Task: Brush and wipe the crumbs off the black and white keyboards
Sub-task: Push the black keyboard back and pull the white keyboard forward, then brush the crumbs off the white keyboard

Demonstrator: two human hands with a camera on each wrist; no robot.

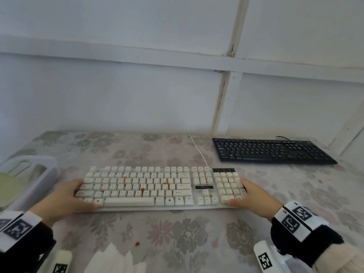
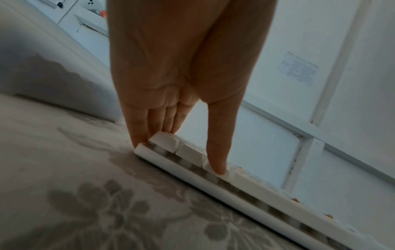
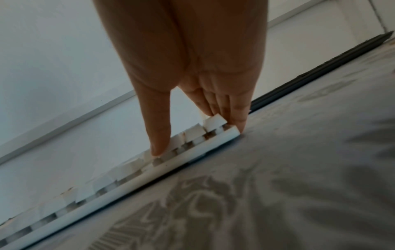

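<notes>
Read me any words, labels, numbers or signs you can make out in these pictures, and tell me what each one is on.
Nothing can be quoted with confidence.
White keyboard: key legends too small and blurred to read.
Black keyboard: pale key legends show only as specks.
Paper sheet on the wall: printed lines, too blurred to read.
Wrist bands: black and white square marker patterns, no words.
</notes>
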